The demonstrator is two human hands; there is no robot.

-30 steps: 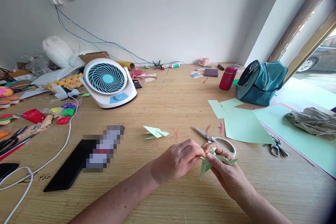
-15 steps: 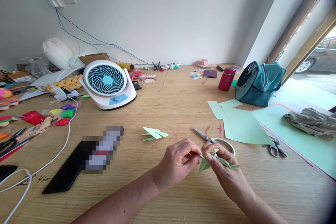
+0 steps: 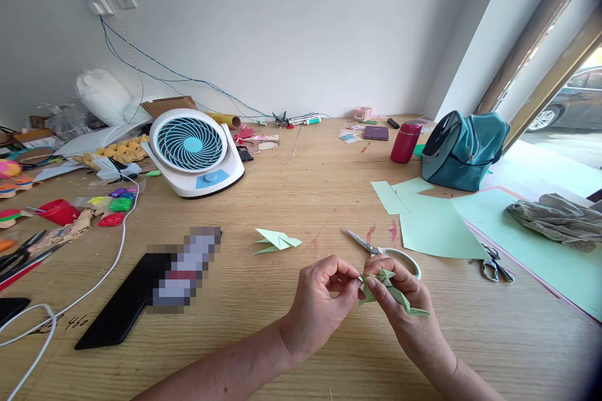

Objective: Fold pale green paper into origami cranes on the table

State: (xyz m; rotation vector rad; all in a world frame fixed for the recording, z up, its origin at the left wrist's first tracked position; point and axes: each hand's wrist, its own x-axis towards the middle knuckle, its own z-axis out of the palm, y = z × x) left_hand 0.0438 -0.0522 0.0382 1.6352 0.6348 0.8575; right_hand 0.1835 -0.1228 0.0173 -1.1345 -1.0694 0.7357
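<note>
My left hand [image 3: 322, 301] and my right hand [image 3: 404, 313] meet above the wooden table [image 3: 301, 351], both pinching a small folded green paper figure [image 3: 392, 288]. Its pointed end sticks out to the right over my right hand. A finished light green folded paper figure [image 3: 276, 240] lies on the table to the left of my hands. White-handled scissors [image 3: 385, 252] lie just beyond my right hand.
Green paper sheets [image 3: 437, 219] and small metal scissors [image 3: 493, 261] lie to the right, with a teal bag [image 3: 463, 147] and red bottle [image 3: 405, 141] behind. A white fan [image 3: 192, 150], black phone [image 3: 126, 301], white cable [image 3: 94, 282] and craft clutter sit left.
The paper figure has been turned and pulled in tighter between my fingers; its lower point no longer hangs down. Both hands have shifted slightly lower.
</note>
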